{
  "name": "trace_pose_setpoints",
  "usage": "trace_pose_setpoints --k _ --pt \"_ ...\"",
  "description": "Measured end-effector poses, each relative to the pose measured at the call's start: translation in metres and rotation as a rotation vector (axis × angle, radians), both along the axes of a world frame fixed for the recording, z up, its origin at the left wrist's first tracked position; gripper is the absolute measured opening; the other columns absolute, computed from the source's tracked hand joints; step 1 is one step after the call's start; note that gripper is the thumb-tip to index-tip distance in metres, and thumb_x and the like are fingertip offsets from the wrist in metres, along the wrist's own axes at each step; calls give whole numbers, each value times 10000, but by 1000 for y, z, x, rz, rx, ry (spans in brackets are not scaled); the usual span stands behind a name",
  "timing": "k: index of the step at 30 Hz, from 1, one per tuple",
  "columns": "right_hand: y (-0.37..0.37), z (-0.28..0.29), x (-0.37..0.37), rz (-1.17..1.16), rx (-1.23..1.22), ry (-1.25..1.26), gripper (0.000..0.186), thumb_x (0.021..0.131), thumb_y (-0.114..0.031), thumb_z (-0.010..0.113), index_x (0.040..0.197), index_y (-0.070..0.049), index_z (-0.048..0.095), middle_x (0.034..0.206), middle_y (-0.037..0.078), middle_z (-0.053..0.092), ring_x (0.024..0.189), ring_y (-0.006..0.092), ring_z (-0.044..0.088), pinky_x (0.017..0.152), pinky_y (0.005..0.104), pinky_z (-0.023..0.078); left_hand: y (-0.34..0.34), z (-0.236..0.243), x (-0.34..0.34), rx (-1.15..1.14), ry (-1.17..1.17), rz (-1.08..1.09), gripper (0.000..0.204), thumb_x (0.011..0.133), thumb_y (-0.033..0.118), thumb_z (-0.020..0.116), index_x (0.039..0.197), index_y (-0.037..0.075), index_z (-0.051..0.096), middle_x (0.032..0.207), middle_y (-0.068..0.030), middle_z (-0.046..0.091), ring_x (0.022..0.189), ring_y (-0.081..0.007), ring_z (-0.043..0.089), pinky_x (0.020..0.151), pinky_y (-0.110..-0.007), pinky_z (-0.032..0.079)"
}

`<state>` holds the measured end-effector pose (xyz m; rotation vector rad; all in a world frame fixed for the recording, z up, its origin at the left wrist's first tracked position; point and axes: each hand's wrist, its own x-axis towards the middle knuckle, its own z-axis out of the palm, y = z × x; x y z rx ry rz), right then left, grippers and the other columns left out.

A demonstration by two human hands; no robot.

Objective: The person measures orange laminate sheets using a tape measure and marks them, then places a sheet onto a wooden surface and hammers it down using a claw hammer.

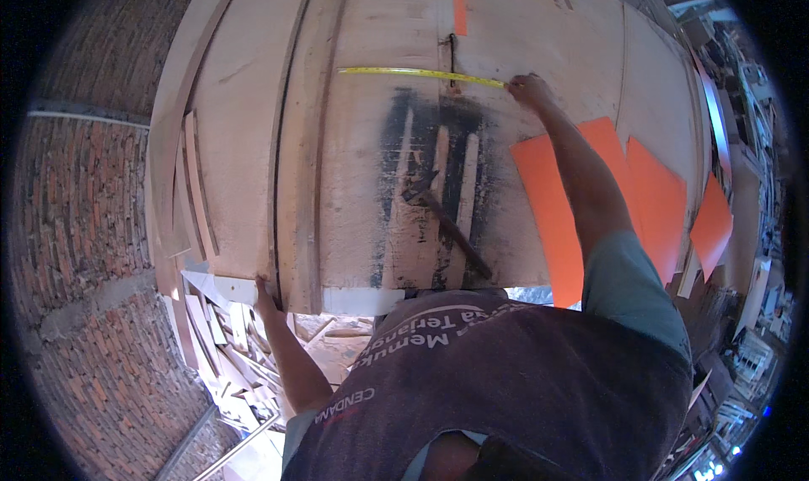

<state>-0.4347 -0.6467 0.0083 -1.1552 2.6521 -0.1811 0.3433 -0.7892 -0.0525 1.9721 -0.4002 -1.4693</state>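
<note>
Smooth tape measure, matt, scuffed wooden tabletop, rough brick wall.

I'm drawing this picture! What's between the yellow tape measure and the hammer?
In the head view, between the yellow tape measure and the hammer, there's a black stain with pale streaks on the wooden board.

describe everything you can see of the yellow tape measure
The tape measure shows as a long, thin, bright yellow strip with fine markings too small to read. It is drawn out nearly straight, left to right, across the far part of the pale wooden worktop, its right end slightly nearer the person. The right hand holds that end; no case can be made out there. Whether the strip lies flat on the wood is unclear.
</note>
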Motion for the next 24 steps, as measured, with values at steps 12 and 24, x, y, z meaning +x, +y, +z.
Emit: trace_pose_setpoints --k 12,24 --pt "-9 -29 -23 71 -83 -22 332 891 -424 629 1025 -137 731 968 164 683 986 352 627 852 461 504 10 8 -11 -76 15 -55 852 798 570 746 1300 -73 500 1202 -207 608 1025 -371 645 848 -522 581" --pt "-15 -9 2 -12 24 -31 356 914 -438 607 1092 -155 730 1041 158 647 995 345 623 862 466 505 6 3 3 -6 -63 -89 856 788 635 719 1198 -100 564 1100 -182 634 948 -340 650 830 -476 582"
